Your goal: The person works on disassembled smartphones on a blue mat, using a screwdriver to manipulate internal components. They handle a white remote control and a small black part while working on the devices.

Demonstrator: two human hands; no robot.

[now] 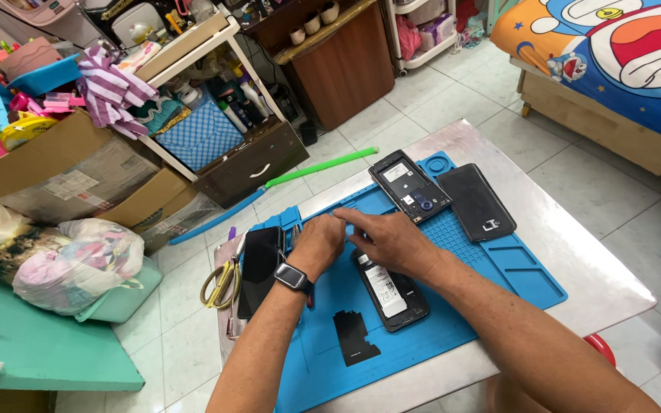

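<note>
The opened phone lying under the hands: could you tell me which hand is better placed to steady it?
Probably the right hand: its palm lies directly over the top of the opened phone. The left hand sits beside it over the blue mat, nearer the black phone.

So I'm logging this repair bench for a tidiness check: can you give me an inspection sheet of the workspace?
Surface: blue work mat on a pale table.
Job's things: opened phone beneath the right hand; second opened phone; black back cover; dark phone; black sheet piece.
Clutter: scissors.
Hands: left hand and right hand close together over the mat's upper edge.
Cables: nothing seen.
Surroundings: cardboard box, plastic bag, wooden cabinet.
</note>
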